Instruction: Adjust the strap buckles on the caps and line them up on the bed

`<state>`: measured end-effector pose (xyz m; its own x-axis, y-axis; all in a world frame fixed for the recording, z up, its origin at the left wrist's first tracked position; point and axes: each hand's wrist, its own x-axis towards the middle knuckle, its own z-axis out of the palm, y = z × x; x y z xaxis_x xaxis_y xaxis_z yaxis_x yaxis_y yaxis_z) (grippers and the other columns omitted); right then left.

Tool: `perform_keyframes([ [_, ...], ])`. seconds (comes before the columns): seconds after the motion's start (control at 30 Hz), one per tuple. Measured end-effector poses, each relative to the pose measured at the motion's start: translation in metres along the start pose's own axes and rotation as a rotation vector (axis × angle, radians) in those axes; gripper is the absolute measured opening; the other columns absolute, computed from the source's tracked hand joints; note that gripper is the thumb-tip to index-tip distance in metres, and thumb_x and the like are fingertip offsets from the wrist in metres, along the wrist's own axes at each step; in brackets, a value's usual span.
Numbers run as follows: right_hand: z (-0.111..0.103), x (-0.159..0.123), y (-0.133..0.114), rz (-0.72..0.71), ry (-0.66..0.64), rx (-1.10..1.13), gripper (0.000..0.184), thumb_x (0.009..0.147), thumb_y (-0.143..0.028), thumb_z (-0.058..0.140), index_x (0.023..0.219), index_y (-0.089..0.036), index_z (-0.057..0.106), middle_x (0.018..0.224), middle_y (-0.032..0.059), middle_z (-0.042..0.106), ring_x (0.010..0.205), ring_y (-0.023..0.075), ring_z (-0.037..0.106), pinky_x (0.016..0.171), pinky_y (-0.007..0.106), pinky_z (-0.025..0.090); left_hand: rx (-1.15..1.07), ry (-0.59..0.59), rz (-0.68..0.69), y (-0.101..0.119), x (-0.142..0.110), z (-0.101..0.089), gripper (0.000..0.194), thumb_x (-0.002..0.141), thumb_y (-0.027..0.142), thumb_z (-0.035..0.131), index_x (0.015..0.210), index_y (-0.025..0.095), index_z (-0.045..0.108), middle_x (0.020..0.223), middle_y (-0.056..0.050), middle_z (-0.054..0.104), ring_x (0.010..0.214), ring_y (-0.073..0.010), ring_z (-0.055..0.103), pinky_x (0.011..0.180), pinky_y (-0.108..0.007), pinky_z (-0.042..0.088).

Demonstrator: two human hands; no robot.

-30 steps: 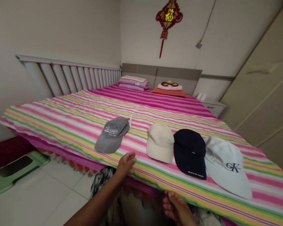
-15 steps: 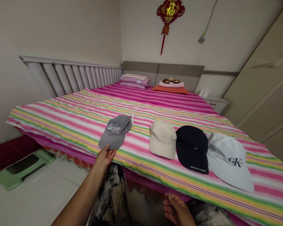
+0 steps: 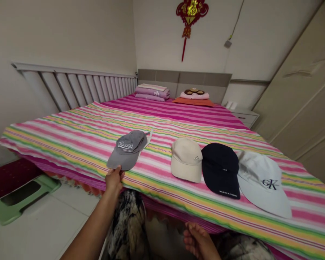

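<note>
Head view: the left hand (image 3: 114,180) pinches the brim of a gray fabric baseball cap (image 3: 126,147) between its fingers.
The cap sits on a multicoloured striped cloth bedspread (image 3: 157,164), left of the beige, black and white fabric caps (image 3: 186,159); the right hand (image 3: 199,239) hangs by the bed's edge, fingers loosely curled closed.

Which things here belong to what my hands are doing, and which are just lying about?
Belonging:
gray cap, its brim at your left hand
probably also the beige cap, dark cap, white cap

Just about:
green stool
folded purple bedding
red wall ornament
</note>
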<state>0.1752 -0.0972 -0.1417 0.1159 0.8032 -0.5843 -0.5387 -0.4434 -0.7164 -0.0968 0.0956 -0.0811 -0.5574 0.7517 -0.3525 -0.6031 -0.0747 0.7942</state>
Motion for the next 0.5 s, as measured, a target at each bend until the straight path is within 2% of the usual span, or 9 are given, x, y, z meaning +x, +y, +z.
perform_keyframes([
  [0.1, -0.001, 0.0, 0.005, 0.007, 0.008, -0.016, 0.034, 0.054, -0.036, 0.076, 0.073, -0.016, 0.055, 0.052, -0.0028, 0.061, 0.043, 0.0071, 0.055, 0.041, 0.015, 0.043, -0.025, 0.063, 0.103, 0.001, -0.002, 0.001, 0.017, 0.065, 0.003, 0.057, 0.057, 0.013, 0.046, 0.042, 0.009, 0.045, 0.033, -0.002, 0.04, 0.034, -0.011, 0.029],
  [0.2, -0.004, 0.005, 0.011, 0.02, -0.005, -0.028, 0.035, 0.053, -0.037, 0.076, 0.073, -0.016, 0.055, 0.052, -0.0031, 0.061, 0.043, 0.0072, 0.055, 0.041, 0.015, 0.042, -0.076, 0.056, 0.123, 0.01, -0.002, 0.005, 0.02, 0.065, 0.007, 0.057, 0.055, 0.014, 0.041, 0.039, 0.01, 0.04, 0.032, -0.0024, 0.038, 0.033, -0.012, 0.027],
  [0.33, -0.007, 0.018, 0.019, 0.059, -0.031, -0.058, 0.04, 0.047, -0.039, 0.077, 0.069, -0.017, 0.053, 0.049, -0.003, 0.059, 0.04, 0.0087, 0.054, 0.037, 0.016, 0.04, -0.151, -0.118, 0.019, 0.024, -0.009, 0.012, 0.013, 0.063, 0.003, 0.054, 0.06, 0.014, 0.048, 0.051, 0.005, 0.054, 0.045, -0.0062, 0.052, 0.046, -0.017, 0.044],
  [0.5, 0.001, 0.024, 0.022, 0.051, -0.086, -0.126, 0.049, 0.043, -0.051, 0.076, 0.068, -0.016, 0.053, 0.049, -0.0024, 0.058, 0.038, 0.0085, 0.051, 0.036, 0.017, 0.038, -0.254, -0.344, -0.087, 0.022, -0.043, 0.015, 0.014, 0.061, 0.0, 0.051, 0.064, 0.013, 0.055, 0.059, 0.001, 0.061, 0.055, -0.009, 0.058, 0.054, -0.02, 0.049],
])
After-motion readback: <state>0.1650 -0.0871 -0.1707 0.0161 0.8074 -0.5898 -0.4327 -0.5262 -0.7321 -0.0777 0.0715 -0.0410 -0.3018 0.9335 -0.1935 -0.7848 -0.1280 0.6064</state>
